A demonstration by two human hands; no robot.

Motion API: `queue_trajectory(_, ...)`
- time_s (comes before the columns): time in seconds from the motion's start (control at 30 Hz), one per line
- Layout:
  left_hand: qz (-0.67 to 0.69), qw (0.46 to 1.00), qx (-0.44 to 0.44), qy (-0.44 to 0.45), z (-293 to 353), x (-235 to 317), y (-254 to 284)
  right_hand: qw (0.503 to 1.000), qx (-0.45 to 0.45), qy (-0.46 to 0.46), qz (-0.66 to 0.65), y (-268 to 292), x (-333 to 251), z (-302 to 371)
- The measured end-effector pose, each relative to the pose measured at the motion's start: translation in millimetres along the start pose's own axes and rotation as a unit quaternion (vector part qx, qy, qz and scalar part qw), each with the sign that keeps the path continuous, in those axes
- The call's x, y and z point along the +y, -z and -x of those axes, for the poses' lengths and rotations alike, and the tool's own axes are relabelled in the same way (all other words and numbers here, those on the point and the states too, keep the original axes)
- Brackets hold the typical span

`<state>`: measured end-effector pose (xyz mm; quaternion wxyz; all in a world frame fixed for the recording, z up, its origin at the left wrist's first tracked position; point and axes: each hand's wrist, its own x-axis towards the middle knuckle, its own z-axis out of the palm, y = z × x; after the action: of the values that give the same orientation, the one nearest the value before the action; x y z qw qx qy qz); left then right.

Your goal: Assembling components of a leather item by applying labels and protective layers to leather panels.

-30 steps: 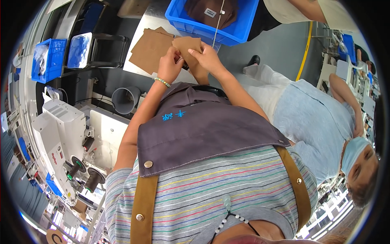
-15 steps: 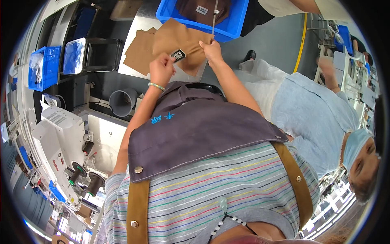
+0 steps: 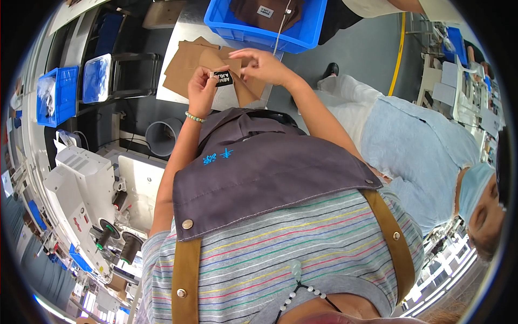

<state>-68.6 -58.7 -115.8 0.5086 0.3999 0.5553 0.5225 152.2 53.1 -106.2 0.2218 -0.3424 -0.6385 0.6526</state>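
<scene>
Right fingers (image 3: 249,53) now farther apart

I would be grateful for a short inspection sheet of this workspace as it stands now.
Surface: white table, partly covered.
Job's things: tan-brown pieces overlapping on the table; black label in hand; darker brown pieces in the blue tub.
Clutter: blue crate and grey round bin, off to the left.
Grippers: left hand pinches the label; right hand at the tan-brown pieces, contact unclear.
Cables: pale cord across the tub; others unclear.
Surroundings: white machine left, masked person right.
</scene>
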Motion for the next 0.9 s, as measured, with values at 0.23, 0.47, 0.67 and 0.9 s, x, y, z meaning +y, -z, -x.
queue_trajectory(0.23, 0.087, 0.993, 0.078, 0.005, -8, 15, -3, 0.944, 0.083, 0.022, 0.319, -43, -34, 15)
queue_trajectory(0.47, 0.131, 0.983, 0.120, 0.050, -9, 4, -5, 0.919, 0.091, 0.038, 0.382, -72, -5, 10)
queue_trajectory(0.67, -0.069, 0.979, 0.126, 0.147, -3, 0, -28, 0.937, 0.120, 0.024, 0.326, -75, -13, 12)
queue_trajectory(0.9, -0.203, 0.969, 0.125, 0.072, -6, -26, -9, 0.930, 0.089, 0.105, 0.340, -78, -10, 21)
